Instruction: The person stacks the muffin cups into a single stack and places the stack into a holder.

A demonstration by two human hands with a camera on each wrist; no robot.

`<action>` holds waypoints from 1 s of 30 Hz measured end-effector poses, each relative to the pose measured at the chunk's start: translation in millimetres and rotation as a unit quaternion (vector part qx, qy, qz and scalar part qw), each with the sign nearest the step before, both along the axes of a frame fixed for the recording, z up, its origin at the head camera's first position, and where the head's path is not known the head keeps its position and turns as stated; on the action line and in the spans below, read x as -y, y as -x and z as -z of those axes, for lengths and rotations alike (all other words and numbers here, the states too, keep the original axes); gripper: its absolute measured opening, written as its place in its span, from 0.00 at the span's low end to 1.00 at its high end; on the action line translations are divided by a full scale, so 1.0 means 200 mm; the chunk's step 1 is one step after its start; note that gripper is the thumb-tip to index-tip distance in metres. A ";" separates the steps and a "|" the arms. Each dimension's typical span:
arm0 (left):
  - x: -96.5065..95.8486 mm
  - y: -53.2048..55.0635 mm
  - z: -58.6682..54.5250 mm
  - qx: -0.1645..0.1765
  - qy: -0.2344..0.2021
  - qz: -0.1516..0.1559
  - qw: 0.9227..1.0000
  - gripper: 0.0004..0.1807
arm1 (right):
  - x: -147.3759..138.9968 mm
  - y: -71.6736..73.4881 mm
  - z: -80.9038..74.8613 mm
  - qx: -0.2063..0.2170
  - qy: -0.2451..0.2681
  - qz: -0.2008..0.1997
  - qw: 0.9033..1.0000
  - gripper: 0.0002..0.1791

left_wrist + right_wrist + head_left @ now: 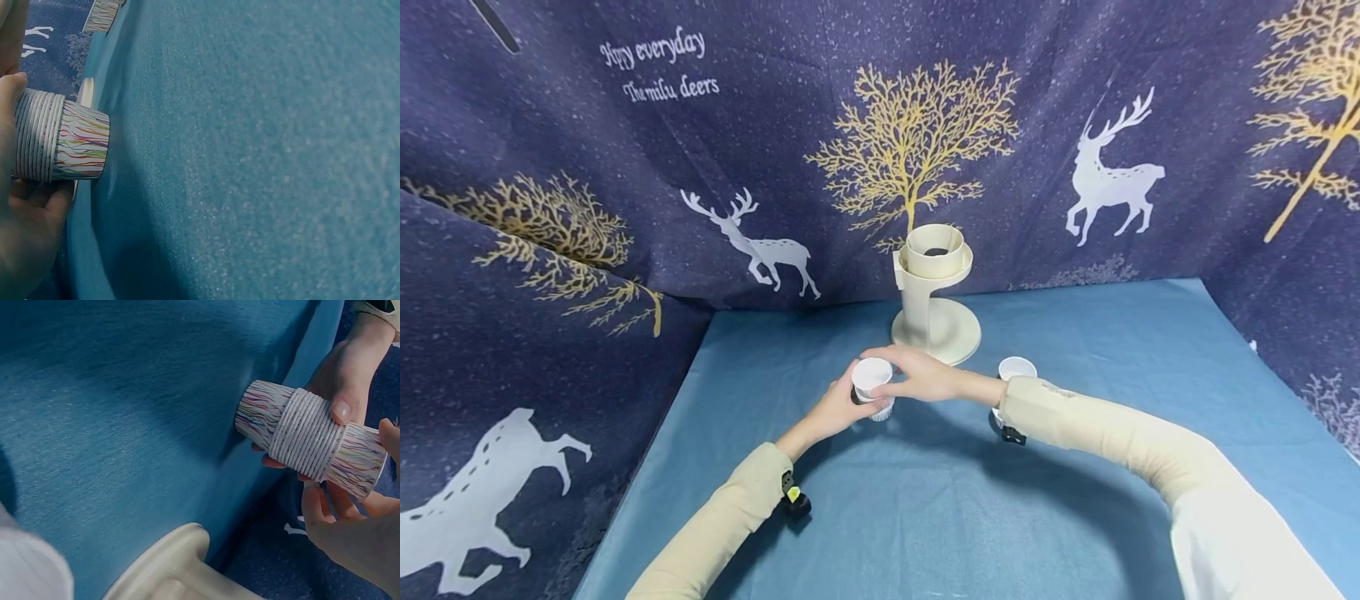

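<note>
Before a dark blue backdrop (737, 154) printed with deer and trees, a blue tabletop (887, 517) carries a cream stand (916, 312) with a ringed top. Near it, the left hand (831, 410) curls round a stack of paper cups (303, 434), perhaps just clear of the surface, while the right hand (928, 377) pinches the top cup (359, 462), its striped body standing out above the gathered rims. Off to the right is another white cup (1017, 367), partly hidden.
</note>
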State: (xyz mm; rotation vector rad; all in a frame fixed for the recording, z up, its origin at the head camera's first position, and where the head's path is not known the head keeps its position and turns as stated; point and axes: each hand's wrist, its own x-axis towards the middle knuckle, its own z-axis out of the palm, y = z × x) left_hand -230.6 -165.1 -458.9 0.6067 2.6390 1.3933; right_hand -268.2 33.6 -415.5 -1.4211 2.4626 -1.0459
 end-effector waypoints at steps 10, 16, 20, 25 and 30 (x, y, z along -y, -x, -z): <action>0.01 0.02 0.01 0.013 0.003 -0.002 1.000 0.43 | 0.04 0.01 0.00 -0.027 -0.025 0.018 0.999 0.31; 0.02 0.05 0.08 -0.010 0.013 -0.001 1.000 0.36 | 0.04 0.01 0.02 -0.040 -0.035 0.033 0.998 0.31; 0.03 0.06 0.08 -0.013 0.004 0.008 1.000 0.29 | 0.05 0.01 0.02 -0.034 -0.045 0.042 0.998 0.31; 0.03 0.06 0.08 -0.004 0.010 0.011 1.000 0.27 | 0.05 0.01 0.02 -0.026 -0.042 0.044 0.998 0.32; 0.03 0.06 0.07 0.003 0.019 0.006 1.000 0.26 | 0.06 0.02 0.03 -0.025 -0.049 0.045 0.997 0.31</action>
